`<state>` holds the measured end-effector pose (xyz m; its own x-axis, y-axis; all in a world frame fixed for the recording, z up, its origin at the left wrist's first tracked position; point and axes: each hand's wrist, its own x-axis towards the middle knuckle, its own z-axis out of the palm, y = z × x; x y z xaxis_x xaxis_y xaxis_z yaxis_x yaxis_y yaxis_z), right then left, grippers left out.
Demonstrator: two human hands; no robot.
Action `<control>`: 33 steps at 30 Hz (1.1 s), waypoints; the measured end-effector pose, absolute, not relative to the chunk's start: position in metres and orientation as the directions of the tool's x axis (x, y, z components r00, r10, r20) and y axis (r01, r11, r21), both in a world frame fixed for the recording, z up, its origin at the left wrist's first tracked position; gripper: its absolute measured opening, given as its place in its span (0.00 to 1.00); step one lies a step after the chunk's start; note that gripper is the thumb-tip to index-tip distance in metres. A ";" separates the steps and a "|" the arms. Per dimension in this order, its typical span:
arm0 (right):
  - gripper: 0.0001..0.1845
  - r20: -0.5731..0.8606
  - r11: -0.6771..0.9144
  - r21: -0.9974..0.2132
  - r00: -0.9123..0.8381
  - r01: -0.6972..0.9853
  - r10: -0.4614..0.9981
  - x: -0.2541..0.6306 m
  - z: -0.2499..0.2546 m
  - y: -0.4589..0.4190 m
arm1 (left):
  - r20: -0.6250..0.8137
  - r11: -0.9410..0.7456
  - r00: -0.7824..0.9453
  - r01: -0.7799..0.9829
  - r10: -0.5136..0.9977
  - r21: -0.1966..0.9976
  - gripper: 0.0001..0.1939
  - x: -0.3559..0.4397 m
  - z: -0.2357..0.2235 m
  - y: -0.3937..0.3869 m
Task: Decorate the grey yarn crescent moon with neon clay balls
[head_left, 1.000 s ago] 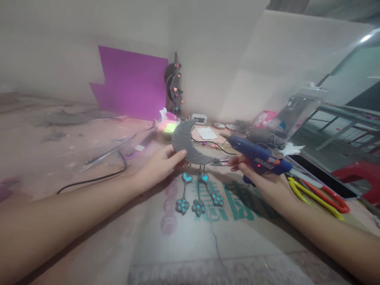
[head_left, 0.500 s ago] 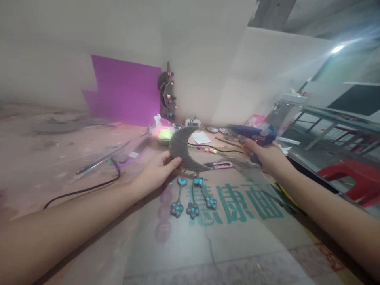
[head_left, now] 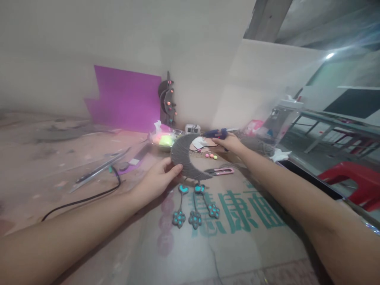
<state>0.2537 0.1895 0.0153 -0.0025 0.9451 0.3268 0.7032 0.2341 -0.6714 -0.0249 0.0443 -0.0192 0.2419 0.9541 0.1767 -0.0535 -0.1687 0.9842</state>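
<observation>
My left hand (head_left: 158, 180) is closed on a grey yarn-wrapped crescent moon (head_left: 184, 155), held tilted just above the table. Three strings with turquoise hearts and grey-turquoise flowers (head_left: 194, 206) hang from the moon and lie on the printed sheet. My right hand (head_left: 229, 141) is stretched far across the table, fingers wrapped on the blue glue gun (head_left: 214, 133), which lies low near the back of the table.
Pink thread snips (head_left: 221, 171) lie right of the moon. A bowl of neon clay (head_left: 164, 139), a purple sheet (head_left: 127, 99) and finished dark moons (head_left: 168, 99) stand at the back. A black cable (head_left: 89, 194) runs on the left. Grey yarn (head_left: 258, 144) and a red stool (head_left: 353, 178) are at the right.
My right hand has carried the glue gun away from the moon, out to the back of the table. The left hand has kept hold of the moon almost in place.
</observation>
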 end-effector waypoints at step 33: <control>0.08 0.484 0.635 -0.517 -0.416 0.574 0.770 0.193 0.003 0.004 | 0.337 -0.395 0.249 0.242 0.908 0.886 0.10 -0.019 0.003 0.012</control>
